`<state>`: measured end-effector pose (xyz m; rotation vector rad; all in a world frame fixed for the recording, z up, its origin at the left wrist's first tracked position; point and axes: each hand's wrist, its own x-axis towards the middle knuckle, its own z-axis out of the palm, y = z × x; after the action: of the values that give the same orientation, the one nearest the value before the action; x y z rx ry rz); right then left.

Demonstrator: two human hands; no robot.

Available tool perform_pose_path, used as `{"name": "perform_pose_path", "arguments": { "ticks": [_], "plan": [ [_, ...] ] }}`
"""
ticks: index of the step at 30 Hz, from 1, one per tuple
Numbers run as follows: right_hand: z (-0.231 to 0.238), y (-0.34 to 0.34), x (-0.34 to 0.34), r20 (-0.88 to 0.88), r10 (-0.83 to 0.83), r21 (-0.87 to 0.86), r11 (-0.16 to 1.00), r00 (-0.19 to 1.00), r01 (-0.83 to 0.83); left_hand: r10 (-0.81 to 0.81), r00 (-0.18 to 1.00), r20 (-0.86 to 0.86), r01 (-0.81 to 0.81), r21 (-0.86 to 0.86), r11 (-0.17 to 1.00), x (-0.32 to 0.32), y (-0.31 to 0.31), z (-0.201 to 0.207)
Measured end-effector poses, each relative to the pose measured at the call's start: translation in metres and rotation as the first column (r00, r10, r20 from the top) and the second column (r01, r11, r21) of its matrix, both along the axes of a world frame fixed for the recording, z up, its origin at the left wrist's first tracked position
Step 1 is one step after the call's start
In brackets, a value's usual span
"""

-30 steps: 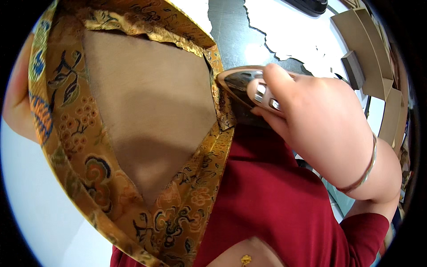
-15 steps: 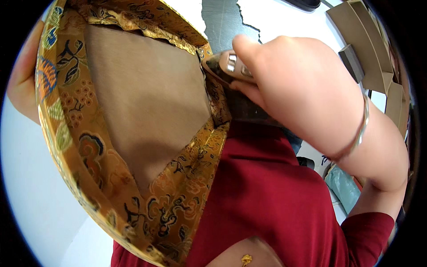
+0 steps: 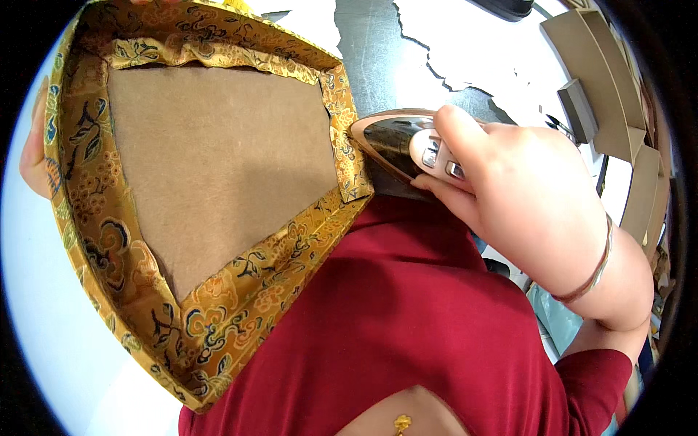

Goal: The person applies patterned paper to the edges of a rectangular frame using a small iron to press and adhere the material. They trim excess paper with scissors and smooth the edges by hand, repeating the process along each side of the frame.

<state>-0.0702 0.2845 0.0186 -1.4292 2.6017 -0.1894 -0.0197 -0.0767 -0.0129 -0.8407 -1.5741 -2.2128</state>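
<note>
Shown at far left: left hand (image 3: pixel 35 152) at gold patterned box (image 3: pixel 225 167), left of centre, grip mostly hidden, impossible to judge. Shown rightward: brocade lining (image 3: pixel 352 171) at the short side, met or nearly met by tip of iron (image 3: pixel 387 138), clasped in right hand (image 3: pixel 520 189). Probably pressing that lining; calling next for a braced, level pass.

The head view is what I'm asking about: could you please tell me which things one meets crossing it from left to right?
Left hand, gold brocade-covered tray, iron, right hand, brown cardboard.
</note>
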Motion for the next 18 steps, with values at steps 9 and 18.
{"name": "perform_pose_path", "arguments": {
  "ticks": [9, 18],
  "plan": [
    [0.002, -0.020, 0.008, -0.027, 0.099, -0.151, 0.983, 0.995, -0.102, 0.020, 1.000, -0.010, -0.020, -0.019, 1.000, 0.000, 0.001, 0.008],
    [0.002, -0.027, -0.003, -0.210, 0.199, -0.192, 0.952, 0.957, -0.239, 0.003, 1.000, -0.012, -0.004, -0.125, 0.992, -0.011, 0.017, 0.035]
  ]
}}
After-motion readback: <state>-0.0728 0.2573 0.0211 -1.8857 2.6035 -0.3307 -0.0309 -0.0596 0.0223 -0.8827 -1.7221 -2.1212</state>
